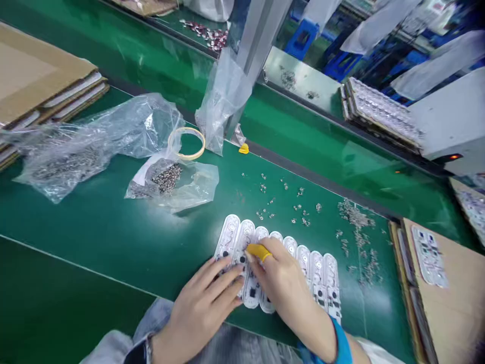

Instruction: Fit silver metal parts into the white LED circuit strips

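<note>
A row of several white oblong plastic housings (329,268) lies side by side on the green worktop, with small dark parts and thin wires inside. My left hand (204,303) rests on the left end of the row, its fingers stretched out flat across the first housings. Over the second and third housings, my right hand (284,283) is bent into a pinch, a yellow finger cot (259,251) on one finger. Whatever sits between its fingertips is hidden. Small loose metal pieces (305,221) are scattered just behind the row.
At the left are a clear bag of metal parts (68,162), an opened bag of small pieces (166,178) and a tape roll (202,146). Cardboard sheets (38,65) are stacked far left. More cardboard (454,313) stands right, beside a metal-parts pile (356,215). A metal post (261,40) rises behind.
</note>
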A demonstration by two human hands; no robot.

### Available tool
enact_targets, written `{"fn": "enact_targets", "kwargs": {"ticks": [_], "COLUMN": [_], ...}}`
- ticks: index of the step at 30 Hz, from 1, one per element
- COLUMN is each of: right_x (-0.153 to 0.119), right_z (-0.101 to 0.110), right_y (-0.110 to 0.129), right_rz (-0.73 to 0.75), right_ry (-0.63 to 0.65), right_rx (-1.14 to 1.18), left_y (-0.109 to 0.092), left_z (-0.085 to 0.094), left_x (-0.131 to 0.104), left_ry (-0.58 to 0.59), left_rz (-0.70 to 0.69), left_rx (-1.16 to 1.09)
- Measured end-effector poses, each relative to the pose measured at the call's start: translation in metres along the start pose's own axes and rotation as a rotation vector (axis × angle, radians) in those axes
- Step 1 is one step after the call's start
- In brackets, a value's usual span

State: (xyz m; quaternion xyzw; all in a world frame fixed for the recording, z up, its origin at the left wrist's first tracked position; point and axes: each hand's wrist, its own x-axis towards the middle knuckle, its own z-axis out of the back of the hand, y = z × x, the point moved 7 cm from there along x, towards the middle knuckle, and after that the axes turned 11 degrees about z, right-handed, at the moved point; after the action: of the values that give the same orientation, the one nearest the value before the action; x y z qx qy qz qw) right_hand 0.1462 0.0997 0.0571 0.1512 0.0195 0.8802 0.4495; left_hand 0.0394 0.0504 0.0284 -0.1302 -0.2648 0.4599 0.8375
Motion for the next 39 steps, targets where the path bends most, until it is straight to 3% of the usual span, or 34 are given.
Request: {"fn": "enact_targets", "kwargs": {"ticks": [4,7,11,14,16,18,21,24,27,30,32,33,34,36,39], "right_x": [0.003,0.006,0.031,0.073,0.105,0.133,0.159,0.166,0.165,0.15,0.128,0.114,0.099,0.064,0.019], "right_z": [0.003,0.002,0.005,0.018,0.01,-0.006,-0.029,-0.043,-0.044,-0.03,-0.012,-0.002,0.012,0.03,0.038], "right_y": [0.029,0.026,-0.03,-0.091,-0.12,-0.134,-0.135,-0.13,-0.126,-0.111,-0.087,-0.071,-0.05,-0.01,0.029], "right_rz": [0.196,0.234,0.053,-0.107,-0.142,-0.098,-0.01,0.057,0.09,0.087,0.096,0.104,0.156,0.203,0.135], "right_ry": [-0.001,0.048,0.137,0.028,0.124,0.258,0.385,0.451,0.432,0.356,0.262,0.214,0.094,-0.027,-0.113], "right_rx": [-0.056,-0.041,0.317,0.357,0.295,0.297,0.345,0.36,0.343,0.328,0.369,0.397,0.531,0.721,0.706], "left_y": [0.004,0.005,0.003,0.001,0.0,-0.001,-0.003,-0.002,0.0,0.001,0.005,0.011,0.016,0.022,0.014], "left_z": [-0.004,-0.008,-0.01,-0.005,0.003,0.01,0.013,0.014,0.013,0.013,0.019,0.021,0.02,0.008,-0.014], "left_x": [-0.004,-0.007,-0.009,-0.006,-0.002,0.002,0.006,0.007,0.005,0.001,0.0,-0.001,-0.002,-0.011,-0.03], "left_ry": [0.065,0.089,0.119,0.088,0.019,-0.026,-0.016,-0.019,-0.026,0.012,0.024,0.038,0.064,0.151,0.155], "left_rz": [0.031,0.049,-0.008,-0.033,-0.027,-0.021,-0.009,0.012,0.016,0.04,0.158,0.284,0.443,0.785,1.218], "left_rx": [-0.062,-0.074,-0.032,-0.003,-0.016,-0.032,-0.041,-0.055,-0.081,-0.13,-0.265,-0.378,-0.518,-0.839,-1.222]}}
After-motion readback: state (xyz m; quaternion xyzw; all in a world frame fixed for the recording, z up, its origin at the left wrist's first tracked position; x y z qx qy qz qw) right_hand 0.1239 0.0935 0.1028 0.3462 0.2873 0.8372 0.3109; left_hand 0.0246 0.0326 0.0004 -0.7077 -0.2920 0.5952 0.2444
